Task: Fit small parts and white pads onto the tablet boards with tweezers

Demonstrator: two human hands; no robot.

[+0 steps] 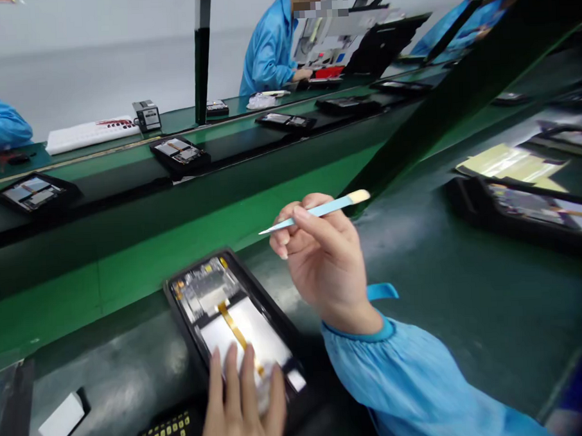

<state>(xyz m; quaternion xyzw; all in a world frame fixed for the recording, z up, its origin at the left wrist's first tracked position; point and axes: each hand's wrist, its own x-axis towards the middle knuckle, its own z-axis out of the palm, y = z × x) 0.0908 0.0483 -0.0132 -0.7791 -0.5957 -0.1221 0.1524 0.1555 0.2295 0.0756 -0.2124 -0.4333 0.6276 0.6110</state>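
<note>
An opened phone [217, 305] lies in a black tray [180, 325] on the dark bench in front of me, its circuit board, silver battery and orange flex cable exposed. My left hand [241, 406] rests with fingers flat on the near end of the phone. My right hand [322, 261] is raised above and to the right of the phone, pinching a light-blue plastic pry stick [314, 214] that points left, its tip clear of the phone.
A green conveyor belt [129, 276] runs behind the tray, carrying more phones in black trays [179, 153]. A dark tray with yellow cells [168, 432] lies near my left wrist. Another tray [527, 211] sits right. A person in blue [269, 52] works across the line.
</note>
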